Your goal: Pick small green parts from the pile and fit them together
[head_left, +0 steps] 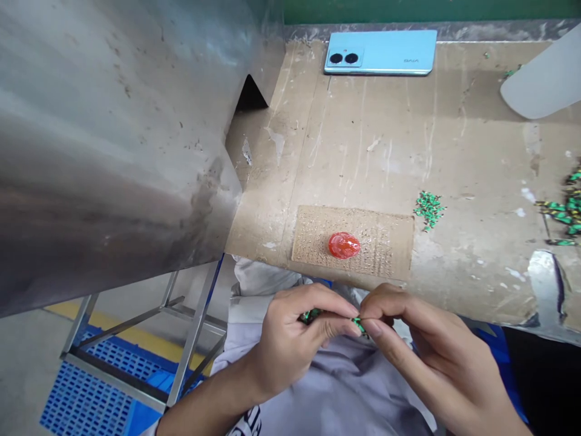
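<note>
Left hand (pixel 290 336) pinches small green piece (pixel 358 325) at fingertips; right hand (pixel 438 351) just beside its right end, fingers narrow, grip and piece's long axis unclear.

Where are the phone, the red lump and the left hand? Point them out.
Phone (pixel 381 53), head view: middle of its light-blue back.
Red lump (pixel 344 245), head view: middle of its glossy top.
Left hand (pixel 289 333), head view: back of the hand.
</note>
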`<state>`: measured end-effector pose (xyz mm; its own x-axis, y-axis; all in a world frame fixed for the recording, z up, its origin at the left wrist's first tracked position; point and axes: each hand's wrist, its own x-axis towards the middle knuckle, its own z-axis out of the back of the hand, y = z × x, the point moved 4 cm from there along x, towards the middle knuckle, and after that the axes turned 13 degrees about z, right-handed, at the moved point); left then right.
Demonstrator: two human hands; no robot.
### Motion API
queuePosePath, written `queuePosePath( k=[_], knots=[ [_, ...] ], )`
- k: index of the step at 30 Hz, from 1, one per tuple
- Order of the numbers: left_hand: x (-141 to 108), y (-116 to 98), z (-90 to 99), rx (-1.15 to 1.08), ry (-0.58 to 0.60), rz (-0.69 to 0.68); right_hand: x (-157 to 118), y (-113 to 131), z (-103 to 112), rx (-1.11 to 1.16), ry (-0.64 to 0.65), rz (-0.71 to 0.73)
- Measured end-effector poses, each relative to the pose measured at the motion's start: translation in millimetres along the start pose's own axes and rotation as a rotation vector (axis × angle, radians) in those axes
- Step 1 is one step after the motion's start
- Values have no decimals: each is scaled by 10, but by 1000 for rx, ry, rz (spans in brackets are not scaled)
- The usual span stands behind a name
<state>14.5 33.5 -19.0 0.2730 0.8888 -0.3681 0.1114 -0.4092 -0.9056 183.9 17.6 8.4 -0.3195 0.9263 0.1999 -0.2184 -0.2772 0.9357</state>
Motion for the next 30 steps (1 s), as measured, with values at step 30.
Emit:
queuePosePath(
  k=[30],
  knots=[
    [-111,15,12,288,128,-358,-6,89,69,-35,114,-24]
  ],
)
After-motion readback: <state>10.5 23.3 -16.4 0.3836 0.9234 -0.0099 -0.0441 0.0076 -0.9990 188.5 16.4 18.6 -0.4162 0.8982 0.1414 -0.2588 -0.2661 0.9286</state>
